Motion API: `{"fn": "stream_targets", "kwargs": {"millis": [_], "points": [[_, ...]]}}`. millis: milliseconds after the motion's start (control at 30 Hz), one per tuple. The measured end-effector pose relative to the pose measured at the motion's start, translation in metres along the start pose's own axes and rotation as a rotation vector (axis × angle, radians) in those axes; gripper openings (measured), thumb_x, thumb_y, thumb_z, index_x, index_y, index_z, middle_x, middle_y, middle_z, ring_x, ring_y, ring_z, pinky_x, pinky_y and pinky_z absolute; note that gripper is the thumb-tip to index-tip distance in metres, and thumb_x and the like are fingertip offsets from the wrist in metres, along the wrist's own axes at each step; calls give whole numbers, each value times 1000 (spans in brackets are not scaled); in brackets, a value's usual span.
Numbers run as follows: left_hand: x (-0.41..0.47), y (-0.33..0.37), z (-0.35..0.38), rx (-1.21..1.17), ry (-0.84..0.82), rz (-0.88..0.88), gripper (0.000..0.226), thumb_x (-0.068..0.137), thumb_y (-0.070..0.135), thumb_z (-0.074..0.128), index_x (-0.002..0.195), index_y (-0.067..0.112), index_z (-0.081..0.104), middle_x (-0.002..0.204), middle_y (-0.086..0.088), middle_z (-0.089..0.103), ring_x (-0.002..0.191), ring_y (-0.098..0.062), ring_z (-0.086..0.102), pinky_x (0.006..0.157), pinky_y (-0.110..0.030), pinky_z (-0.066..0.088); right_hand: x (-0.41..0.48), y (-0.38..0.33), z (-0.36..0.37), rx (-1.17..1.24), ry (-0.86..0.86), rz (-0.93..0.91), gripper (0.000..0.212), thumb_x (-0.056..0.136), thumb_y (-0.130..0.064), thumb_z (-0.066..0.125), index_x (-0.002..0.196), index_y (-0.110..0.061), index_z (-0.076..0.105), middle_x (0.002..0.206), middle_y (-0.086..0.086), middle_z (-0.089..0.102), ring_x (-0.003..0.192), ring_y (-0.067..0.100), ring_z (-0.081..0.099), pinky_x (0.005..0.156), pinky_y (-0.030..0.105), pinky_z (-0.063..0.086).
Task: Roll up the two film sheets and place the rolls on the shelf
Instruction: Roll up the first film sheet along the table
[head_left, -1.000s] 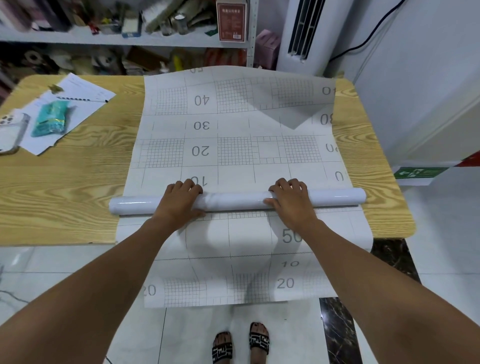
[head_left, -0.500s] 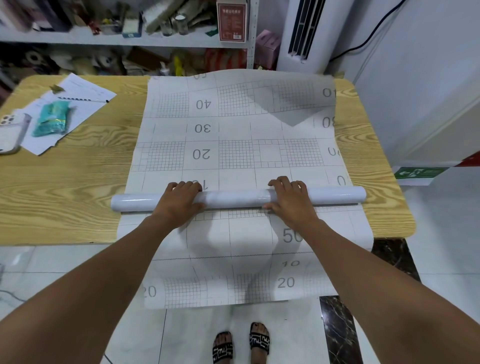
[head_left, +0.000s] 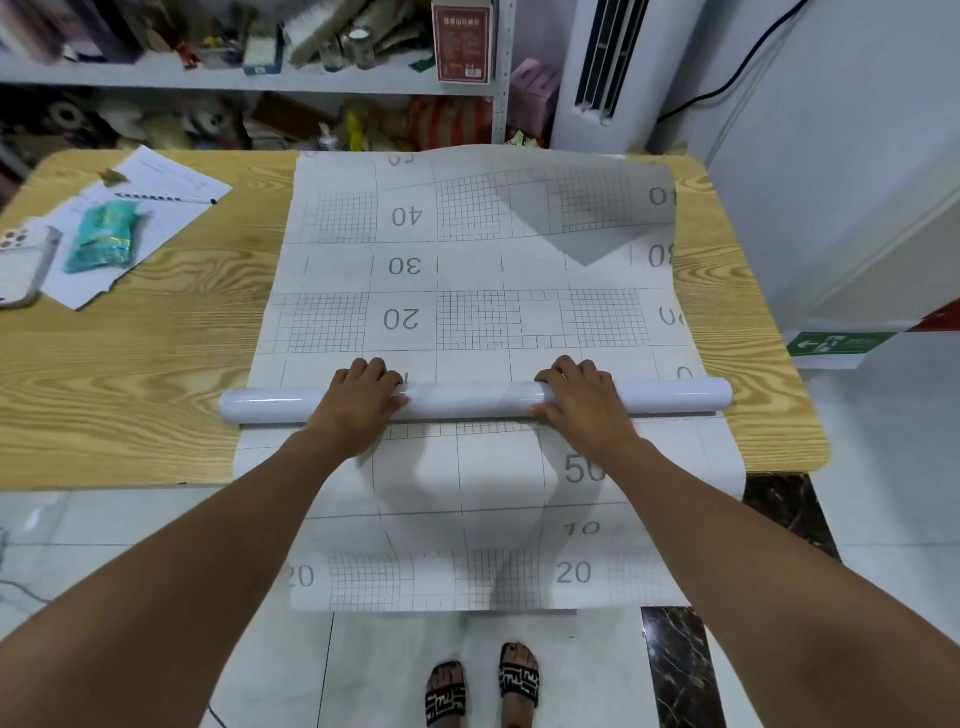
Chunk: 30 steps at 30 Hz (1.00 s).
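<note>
Film roll (head_left: 475, 401) is laid left-to-right across the table (head_left: 130, 364), pressed under L hand (head_left: 358, 402) & R hand (head_left: 584, 402), fingers curled over it, flat sheet (head_left: 467, 270) spread just past them.

On the wood-grain desk (head_left: 130, 374): one glossy white film roll (head_left: 467, 397), two gridded white sheets (head_left: 467, 291), two hands, one teal packet (head_left: 104, 244), one white phone (head_left: 21, 265).

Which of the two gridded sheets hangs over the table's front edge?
The lower film sheet, the one under the roll. The upper film sheet lies wholly on the table.
</note>
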<state>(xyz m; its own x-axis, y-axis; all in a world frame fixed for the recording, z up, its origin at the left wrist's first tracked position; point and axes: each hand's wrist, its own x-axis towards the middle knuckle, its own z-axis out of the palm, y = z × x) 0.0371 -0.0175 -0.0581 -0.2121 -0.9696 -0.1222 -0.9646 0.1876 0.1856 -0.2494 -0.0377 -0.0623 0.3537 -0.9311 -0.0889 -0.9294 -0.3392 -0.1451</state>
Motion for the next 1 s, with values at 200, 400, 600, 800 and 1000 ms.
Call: {"fn": "stream_targets", "kwargs": {"millis": [200,400,600,800,1000], "points": [[-4,2,-3,-54,13,-10,47,90,37,52,125,6,46,123,-15,47,108,-32,44,89,-42,37,-2,-1,0,-14,-48,0,42,95,-43,41,128,-19,46,126,1,50,109,24,45,88,36,34],[-10,2,-7,-59,-17,4,61,71,30,77,118,2,50,115,-19,45,99,-31,45,81,-45,48,-4,-2,-2,72,-51,34,39,95,-43,43,121,-15,49,120,2,57,106,24,48,90,39,36],[-9,3,-8,-72,-37,10,48,80,33,68,116,5,51,110,-12,48,99,-25,42,79,-36,45,-3,-2,0,-37,10,-11,34,96,-37,43,116,-12,57,118,5,56,106,27,47,85,37,36],[-8,-1,-9,-7,-45,4,46,87,41,56,121,10,51,112,-11,50,101,-26,44,84,-37,40,-6,0,-5,-109,13,-52,50,88,-49,52,122,-12,56,121,7,53,106,31,45,86,40,36],[-5,2,-10,90,-80,-13,50,92,42,44,135,18,35,124,-8,51,112,-27,45,91,-39,38,-7,1,-4,-4,1,-30,63,76,-53,66,122,-13,50,118,5,54,106,27,45,86,36,36]]}}
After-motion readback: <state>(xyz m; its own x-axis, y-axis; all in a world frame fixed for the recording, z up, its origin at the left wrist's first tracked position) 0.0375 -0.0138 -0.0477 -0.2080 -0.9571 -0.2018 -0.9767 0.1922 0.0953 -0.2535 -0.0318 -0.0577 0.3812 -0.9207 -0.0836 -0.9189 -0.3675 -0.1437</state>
